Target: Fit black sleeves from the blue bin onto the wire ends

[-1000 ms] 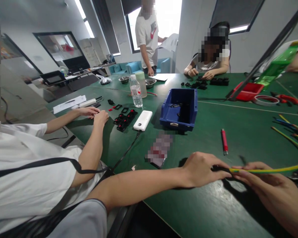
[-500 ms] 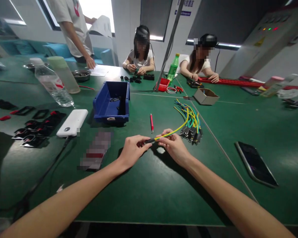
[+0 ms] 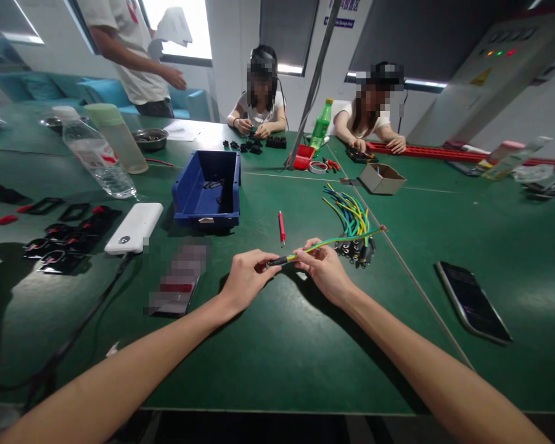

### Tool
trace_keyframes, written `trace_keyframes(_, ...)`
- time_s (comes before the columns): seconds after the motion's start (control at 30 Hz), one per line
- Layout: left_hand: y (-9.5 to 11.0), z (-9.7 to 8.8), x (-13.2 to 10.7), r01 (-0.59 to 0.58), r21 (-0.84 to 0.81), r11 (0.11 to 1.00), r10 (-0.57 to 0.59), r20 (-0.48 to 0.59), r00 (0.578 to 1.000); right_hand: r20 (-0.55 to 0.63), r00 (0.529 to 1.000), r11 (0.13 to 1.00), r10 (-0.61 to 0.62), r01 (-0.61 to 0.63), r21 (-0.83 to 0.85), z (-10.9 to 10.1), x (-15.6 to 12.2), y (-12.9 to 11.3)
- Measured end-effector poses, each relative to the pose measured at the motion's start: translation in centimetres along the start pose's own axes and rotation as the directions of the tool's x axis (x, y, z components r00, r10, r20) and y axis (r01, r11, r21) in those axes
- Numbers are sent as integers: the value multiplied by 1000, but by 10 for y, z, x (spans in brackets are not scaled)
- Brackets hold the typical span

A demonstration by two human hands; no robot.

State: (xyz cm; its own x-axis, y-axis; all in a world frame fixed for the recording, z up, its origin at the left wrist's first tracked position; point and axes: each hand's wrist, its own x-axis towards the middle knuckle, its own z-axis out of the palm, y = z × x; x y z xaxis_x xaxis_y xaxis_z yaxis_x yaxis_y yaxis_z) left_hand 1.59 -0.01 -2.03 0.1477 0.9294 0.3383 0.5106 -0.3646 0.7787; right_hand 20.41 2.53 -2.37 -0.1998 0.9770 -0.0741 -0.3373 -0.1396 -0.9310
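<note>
A yellow-green wire (image 3: pixel 346 238) with a black sleeve (image 3: pixel 280 261) at one end is held between both hands above the green table. My left hand (image 3: pixel 247 277) pinches the sleeved end, its fingers closed. Closed around the wire just past the sleeve is my right hand (image 3: pixel 324 271). From there the wire runs out to the right and ends in a bare copper-coloured tip. Behind my right hand lies a bundle of similar wires (image 3: pixel 351 216), with black sleeves and ring terminals at the near end. A red pen-like tool (image 3: pixel 282 228) lies just beyond my hands.
A blue bin (image 3: pixel 206 191) holding small dark parts stands ahead to the left. Left of it are a white power bank (image 3: pixel 135 228) with a cable and two bottles. A phone (image 3: pixel 473 301) lies at right. Co-workers sit across the table (image 3: pixel 268 351); one person stands.
The wire has turned in my hands: its free end, which curved upward, now points right across the bundle. The standing person's hand and paper have lifted off the table.
</note>
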Motion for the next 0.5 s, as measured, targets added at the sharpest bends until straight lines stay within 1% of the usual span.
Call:
trace_keyframes(0.27, 6, -1, -2, -56, 41, 998, 56, 1, 998, -12, 1000, 1000, 10, -10, 4, 0, -1, -1)
trace_keyframes(0.5, 1, 2, -1, -48, 50, 998, 48, 19, 999, 1, 1000, 1000, 7, -7, 13, -2, 1, 2)
